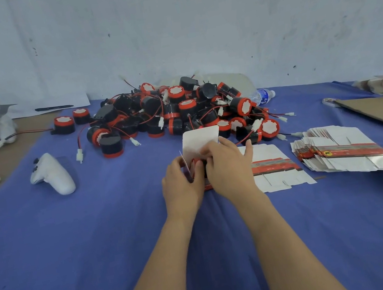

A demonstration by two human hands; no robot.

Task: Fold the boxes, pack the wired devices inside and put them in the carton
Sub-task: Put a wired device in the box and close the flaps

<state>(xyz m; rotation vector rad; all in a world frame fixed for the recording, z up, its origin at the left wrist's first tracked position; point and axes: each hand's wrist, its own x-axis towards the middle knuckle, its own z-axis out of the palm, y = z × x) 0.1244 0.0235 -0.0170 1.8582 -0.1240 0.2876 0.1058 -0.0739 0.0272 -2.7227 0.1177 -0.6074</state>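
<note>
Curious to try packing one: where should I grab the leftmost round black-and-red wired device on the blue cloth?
Probably grip the leftmost round black-and-red wired device round its black drum, from above: it stands face up at the left edge of the pile, its red wire trailing left.

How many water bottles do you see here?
1: a plastic bottle lying on its side behind the right end of the device pile; the pile could hide more.

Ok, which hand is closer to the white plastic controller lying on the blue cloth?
Left. The left hand sits right of the white plastic controller, gripping the small white cardboard box; the right hand is farther right, on the same box.
</note>
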